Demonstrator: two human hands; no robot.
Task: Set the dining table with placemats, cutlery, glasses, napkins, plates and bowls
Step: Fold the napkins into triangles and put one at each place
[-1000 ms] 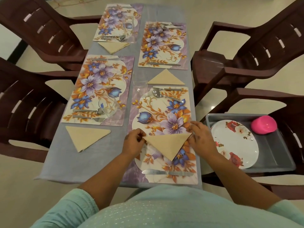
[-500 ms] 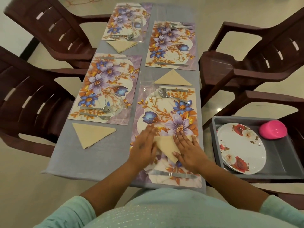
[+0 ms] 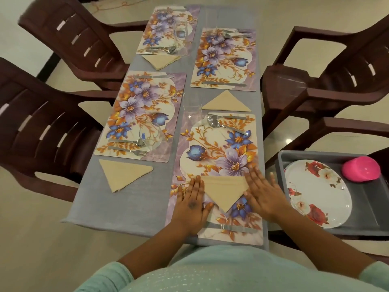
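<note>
Head view: table (image 3: 134,207) mostly laid, plates (image 3: 315,194) waiting in the bin (image 3: 370,216) alongside. Nearest placemat (image 3: 212,157) carrying the folded napkin (image 3: 225,190), point toward the body. Left hand (image 3: 192,204) and right hand (image 3: 263,193) flat, fingers straight, pressing its corners, probably flattening the crease.

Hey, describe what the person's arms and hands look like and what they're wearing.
Both forearms are bare, with pale mint-green sleeves ending near the elbows. The left hand has a small dark smudge-like mark on its back. The right hand shows no mark. No rings, watch or bracelets are visible on either.
</note>
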